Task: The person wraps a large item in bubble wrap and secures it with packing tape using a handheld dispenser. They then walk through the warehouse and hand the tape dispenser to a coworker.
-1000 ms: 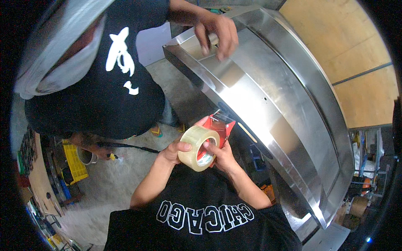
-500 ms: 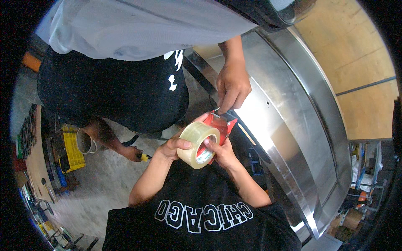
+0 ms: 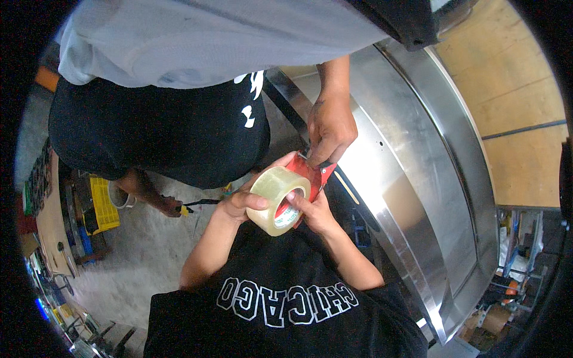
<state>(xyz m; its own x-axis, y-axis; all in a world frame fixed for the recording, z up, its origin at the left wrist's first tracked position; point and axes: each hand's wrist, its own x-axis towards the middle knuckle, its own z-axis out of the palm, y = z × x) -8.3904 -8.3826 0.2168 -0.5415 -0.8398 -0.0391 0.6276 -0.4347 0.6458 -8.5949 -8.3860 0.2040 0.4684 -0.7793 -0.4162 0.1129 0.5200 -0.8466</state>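
Between my two hands sits a red tape dispenser carrying a wide roll of clear packing tape. My left hand wraps the roll's left side, its thumb across the outer face and fingers reaching behind. My right hand grips the dispenser from the right, its thumb at the roll's core. A co-worker's hand reaches down from above and pinches at the dispenser's far end; what its fingertips hold is hidden.
The co-worker stands opposite, close to me, the other hand holding a black and yellow tool. A large shiny metal panel lies at right, beside a wooden board. At left are a yellow crate and a white bucket.
The co-worker's upper hand has shifted down, its fingertips further over the dispenser's end. The other hand has moved left, showing more of the dark tool. My grip stays the same.
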